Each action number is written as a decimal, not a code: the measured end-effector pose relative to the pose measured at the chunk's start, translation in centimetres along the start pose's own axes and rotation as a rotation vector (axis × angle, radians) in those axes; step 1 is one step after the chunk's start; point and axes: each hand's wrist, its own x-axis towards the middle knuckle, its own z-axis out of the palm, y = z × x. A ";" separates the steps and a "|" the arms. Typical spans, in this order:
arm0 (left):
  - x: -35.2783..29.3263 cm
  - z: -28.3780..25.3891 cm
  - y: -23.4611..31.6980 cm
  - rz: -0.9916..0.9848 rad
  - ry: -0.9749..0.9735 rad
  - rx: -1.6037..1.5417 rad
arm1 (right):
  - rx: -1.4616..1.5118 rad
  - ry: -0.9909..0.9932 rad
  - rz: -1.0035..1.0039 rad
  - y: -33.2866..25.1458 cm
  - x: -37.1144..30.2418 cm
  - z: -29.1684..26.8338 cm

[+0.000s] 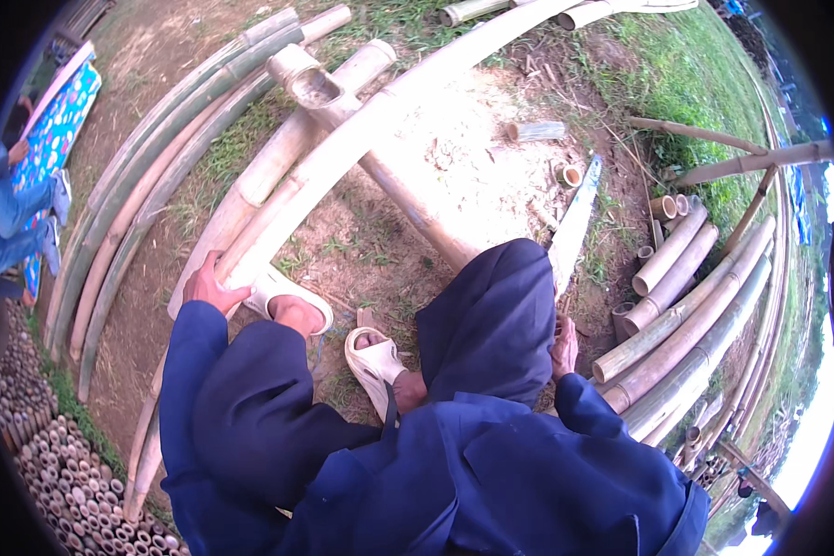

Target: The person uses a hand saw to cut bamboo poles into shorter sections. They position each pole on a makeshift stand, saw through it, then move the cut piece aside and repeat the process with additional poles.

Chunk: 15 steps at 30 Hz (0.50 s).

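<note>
Beside the right knee (491, 324), the right hand (565, 347) is hanging low, fingers half hidden; whether they are closing on the saw (576, 218), blade pointing forward, cannot be told. The left hand (215, 285) is reaching ahead, fingers curling around the near end of the long bamboo pole (408, 93), which is crossing over a bamboo support (410, 197).

The pole row (236, 67) is the reference. Left of the row: a patterned blue cloth (69, 120) and a person (14, 213), partly visible. Below its near end: a pile of cut tubes (83, 482). Right of the row, well apart: an offcut (536, 132). Farther right: short tubes (672, 255), a pole stack (663, 326) and a pole frame (760, 164).
</note>
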 end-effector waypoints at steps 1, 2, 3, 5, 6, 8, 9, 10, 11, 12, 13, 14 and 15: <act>-0.1 -0.2 0.6 0.002 0.032 0.022 | -0.022 0.062 -0.002 1.0 -1.3 1.4; -0.2 0.0 0.2 -0.003 0.016 0.009 | 0.047 0.064 0.014 1.8 -1.9 2.3; 0.0 0.1 -0.3 -0.010 0.008 -0.015 | 0.111 0.072 0.015 1.9 -1.9 2.6; -0.5 -1.0 0.5 -0.041 -0.015 -0.015 | -0.142 -0.062 -0.044 2.5 -1.2 3.4; -0.7 -1.2 0.6 -0.055 -0.017 -0.021 | -0.156 -0.027 -0.098 3.3 -0.9 4.1; -1.0 -1.8 1.1 -0.083 -0.023 -0.017 | -0.067 -0.003 -0.261 2.9 0.5 4.7; -1.1 -1.9 1.3 -0.092 -0.025 -0.015 | 0.029 -0.007 -0.374 1.4 0.6 3.8; -0.9 -1.6 1.3 -0.077 -0.020 -0.016 | 0.064 0.042 -0.253 1.7 1.4 4.0; -0.7 -1.5 1.1 -0.072 -0.009 -0.007 | 0.114 0.080 -0.138 1.8 2.7 4.8; -0.6 -1.1 1.1 -0.061 -0.018 0.004 | 0.158 0.110 -0.004 2.0 3.4 5.0; -0.4 -1.0 0.9 -0.045 -0.002 0.005 | 0.116 0.009 0.076 2.1 4.9 5.1; -0.5 -0.8 0.8 -0.036 0.013 0.007 | 0.071 -0.100 0.154 2.6 6.3 5.4; -0.2 -0.7 0.7 -0.026 0.027 0.006 | 0.024 -0.208 0.230 3.0 7.6 5.4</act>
